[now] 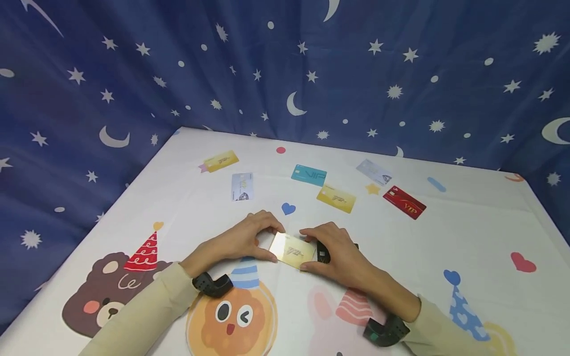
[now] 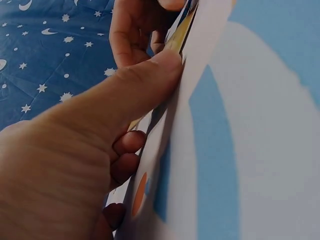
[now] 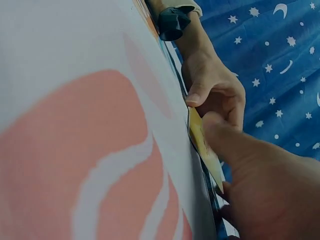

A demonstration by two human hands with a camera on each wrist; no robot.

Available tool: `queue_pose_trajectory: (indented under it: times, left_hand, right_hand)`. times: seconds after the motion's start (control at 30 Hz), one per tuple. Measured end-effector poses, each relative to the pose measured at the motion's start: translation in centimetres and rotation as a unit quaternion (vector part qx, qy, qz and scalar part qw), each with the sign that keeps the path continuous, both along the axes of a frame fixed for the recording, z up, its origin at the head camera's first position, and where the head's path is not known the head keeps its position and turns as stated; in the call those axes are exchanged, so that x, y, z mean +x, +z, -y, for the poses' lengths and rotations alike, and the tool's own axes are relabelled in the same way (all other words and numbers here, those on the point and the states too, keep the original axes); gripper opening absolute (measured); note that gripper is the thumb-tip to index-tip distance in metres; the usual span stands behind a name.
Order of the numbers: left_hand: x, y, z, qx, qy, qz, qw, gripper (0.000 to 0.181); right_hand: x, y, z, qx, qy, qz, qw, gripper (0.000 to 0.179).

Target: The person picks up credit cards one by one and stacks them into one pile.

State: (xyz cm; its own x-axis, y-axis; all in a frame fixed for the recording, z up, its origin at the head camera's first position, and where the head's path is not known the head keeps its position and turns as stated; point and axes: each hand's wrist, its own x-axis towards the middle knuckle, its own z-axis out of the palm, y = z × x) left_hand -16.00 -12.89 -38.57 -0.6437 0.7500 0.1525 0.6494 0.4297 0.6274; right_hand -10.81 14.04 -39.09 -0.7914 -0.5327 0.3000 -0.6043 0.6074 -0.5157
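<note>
Between my two hands, close over the table, lies a shiny gold card [image 1: 294,251]. My left hand [image 1: 242,237] pinches its left end, thumb at the near corner and fingertips at the far one. At the other end my right hand [image 1: 336,249] grips the card across its long edges, thumb on the near side and forefinger on the far side. A black card [image 1: 322,253] shows partly beneath the right hand, the rest hidden by the fingers. In the right wrist view the gold card [image 3: 198,135] is slightly tilted, with the left thumb on its edge.
Farther back lie two more gold cards [image 1: 221,160] [image 1: 336,199], two silver cards [image 1: 242,187] [image 1: 374,171], a teal card [image 1: 308,175] and a red card [image 1: 404,202]. Cartoon prints cover the white tablecloth [image 1: 467,237]. A blue starry curtain [image 1: 249,64] stands behind.
</note>
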Motion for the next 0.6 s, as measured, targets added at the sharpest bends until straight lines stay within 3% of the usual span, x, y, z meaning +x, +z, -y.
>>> queue_pose_trajectory:
  times: [0.13, 0.33, 0.6]
  left_hand:
    - [-0.09, 0.38, -0.06, 0.01, 0.01, 0.005, 0.9999, 0.053]
    - [-0.2, 0.39, -0.1, 0.049, 0.031, 0.014, 0.9982, 0.051]
    - [-0.09, 0.36, -0.15, 0.08, 0.039, -0.008, 0.996, 0.05]
  right_hand:
    - [0.07, 0.18, -0.11, -0.006, 0.0, 0.01, 0.9999, 0.072]
    - [0.12, 0.43, 0.02, -0.021, -0.017, -0.003, 0.9996, 0.065]
    - [0.55, 0.58, 0.38, -0.036, -0.041, 0.001, 0.9985, 0.067]
